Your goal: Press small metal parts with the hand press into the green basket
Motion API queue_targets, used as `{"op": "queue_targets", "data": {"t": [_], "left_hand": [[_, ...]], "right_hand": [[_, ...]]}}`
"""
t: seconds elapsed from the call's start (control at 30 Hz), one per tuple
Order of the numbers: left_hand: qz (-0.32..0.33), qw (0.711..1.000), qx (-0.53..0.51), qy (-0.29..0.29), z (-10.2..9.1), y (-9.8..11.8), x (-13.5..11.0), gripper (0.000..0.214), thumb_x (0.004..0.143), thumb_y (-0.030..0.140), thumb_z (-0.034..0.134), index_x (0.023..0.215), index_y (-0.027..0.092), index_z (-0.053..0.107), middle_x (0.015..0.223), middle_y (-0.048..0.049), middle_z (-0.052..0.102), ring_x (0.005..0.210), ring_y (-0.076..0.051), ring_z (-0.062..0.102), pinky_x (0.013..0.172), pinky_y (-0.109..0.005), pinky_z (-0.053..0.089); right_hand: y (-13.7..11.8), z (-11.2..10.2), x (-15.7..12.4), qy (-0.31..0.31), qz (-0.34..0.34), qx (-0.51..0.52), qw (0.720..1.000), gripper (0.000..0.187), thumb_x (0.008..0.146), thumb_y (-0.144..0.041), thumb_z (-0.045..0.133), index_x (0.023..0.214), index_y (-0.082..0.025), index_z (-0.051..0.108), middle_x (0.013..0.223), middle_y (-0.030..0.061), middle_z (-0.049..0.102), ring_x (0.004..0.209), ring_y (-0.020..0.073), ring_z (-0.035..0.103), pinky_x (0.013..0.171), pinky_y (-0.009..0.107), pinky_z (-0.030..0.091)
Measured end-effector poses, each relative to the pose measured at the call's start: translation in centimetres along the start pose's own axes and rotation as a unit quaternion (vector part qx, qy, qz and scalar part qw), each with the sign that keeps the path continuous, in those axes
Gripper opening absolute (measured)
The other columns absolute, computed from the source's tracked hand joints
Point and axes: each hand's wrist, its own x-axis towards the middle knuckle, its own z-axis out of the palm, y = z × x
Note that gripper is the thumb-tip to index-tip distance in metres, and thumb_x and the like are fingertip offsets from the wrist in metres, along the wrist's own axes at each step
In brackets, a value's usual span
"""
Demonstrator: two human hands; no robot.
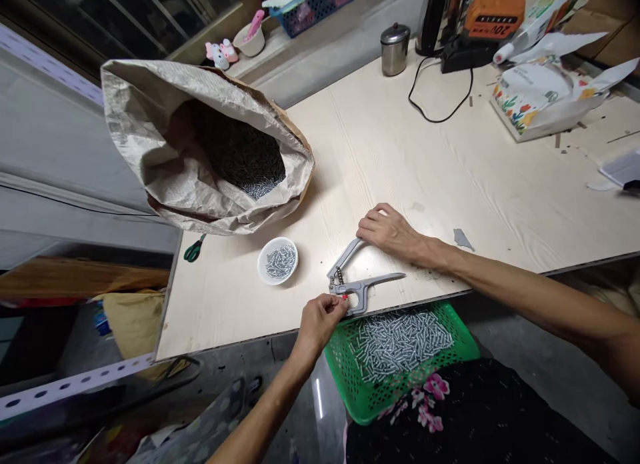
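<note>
A pair of grey snap-fastener pliers (364, 292) lies at the table's front edge, its handles spread apart, with a spring and a bit of red near the jaws. My right hand (393, 236) is closed around the end of the upper handle. At the jaws, the fingertips of my left hand (320, 319) are pinched together; whatever they hold is too small to make out. Just left of the pliers stands a white bowl (262, 269) of small shiny metal pieces. Below the table edge, a green basket (343, 377) holds many similar metal pieces.
A large paper sack (130, 124) with dark metal pieces inside stands at the left. Green-handled scissors (194, 249) lie near the left edge. Toward the back are a metal canister (395, 51), a black cable (430, 119) and a tissue pack (540, 94).
</note>
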Motion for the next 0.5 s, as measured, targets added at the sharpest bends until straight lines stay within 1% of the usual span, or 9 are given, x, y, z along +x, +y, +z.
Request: {"op": "queue_targets", "data": {"t": [0.13,0.2,0.27,0.3,0.33,0.43,0.5], "left_hand": [[0.084,0.994,0.024,0.06,0.8,-0.1,-1.5,0.027,0.079,0.04,0.057,0.071,0.017,0.068,0.074,-0.0038,0.064,0.069,-0.015,0.057,0.062,-0.024,0.041],[0.122,0.988,0.027,0.087,1.2,-0.3,-1.9,0.023,0.081,0.037,0.056,0.076,0.018,0.068,0.078,-0.0043,0.065,0.073,-0.015,0.059,0.065,-0.024,0.044],[0.15,0.981,0.039,0.113,1.4,-0.4,-1.9,0.02,0.081,0.035,0.056,0.077,0.018,0.067,0.08,-0.0046,0.064,0.073,-0.015,0.059,0.066,-0.024,0.044],[0.154,0.98,0.046,0.117,1.4,-0.5,-1.8,0.02,0.081,0.034,0.056,0.076,0.017,0.066,0.079,-0.0042,0.064,0.071,-0.014,0.058,0.064,-0.023,0.044],[0.15,0.981,0.051,0.113,1.3,-0.5,-1.6,0.019,0.081,0.033,0.056,0.075,0.017,0.066,0.077,-0.0036,0.063,0.068,-0.013,0.057,0.062,-0.023,0.043],[0.118,0.989,0.055,0.072,0.7,-0.6,-1.0,0.02,0.08,0.032,0.057,0.07,0.017,0.065,0.07,-0.0015,0.06,0.061,-0.012,0.053,0.057,-0.022,0.041],[0.112,0.99,0.059,0.061,0.2,-0.7,-0.7,0.019,0.079,0.031,0.058,0.068,0.017,0.065,0.069,-0.0011,0.06,0.06,-0.011,0.052,0.056,-0.021,0.039]], "right_hand": [[-0.8,-3.2,-1.2,0.009,0.004,-0.006,1.0,0.042,0.099,-0.013,0.02,0.087,-0.02,0.06,0.085,0.0028,0.06,0.082,0.017,0.044,0.083,0.035,0.028],[-0.9,-3.9,-1.6,0.008,0.004,-0.024,1.0,0.041,0.098,-0.012,0.021,0.087,-0.02,0.06,0.085,0.002,0.06,0.08,0.0166,0.044,0.082,0.035,0.028],[-0.8,-3.8,-1.8,0.003,0.002,-0.05,0.999,0.038,0.098,-0.01,0.024,0.087,-0.02,0.059,0.084,0.0015,0.06,0.078,0.0161,0.045,0.081,0.035,0.029],[-0.7,-3.4,-1.9,-0.002,0.0,-0.062,0.998,0.036,0.097,-0.01,0.025,0.086,-0.019,0.058,0.083,0.0014,0.061,0.078,0.0159,0.045,0.079,0.034,0.029],[-0.5,-3.0,-1.9,-0.007,-0.002,-0.07,0.998,0.035,0.097,-0.009,0.026,0.085,-0.019,0.058,0.083,0.0013,0.061,0.077,0.0157,0.045,0.078,0.033,0.029],[-0.1,-1.7,-2.0,-0.013,-0.007,-0.076,0.997,0.034,0.096,-0.007,0.028,0.082,-0.018,0.057,0.08,0.0008,0.06,0.074,0.0149,0.045,0.077,0.032,0.028],[-0.1,-1.6,-2.0,-0.004,-0.008,-0.073,0.997,0.034,0.096,-0.007,0.028,0.081,-0.018,0.056,0.079,0.0004,0.06,0.074,0.0146,0.044,0.077,0.032,0.028]]}}
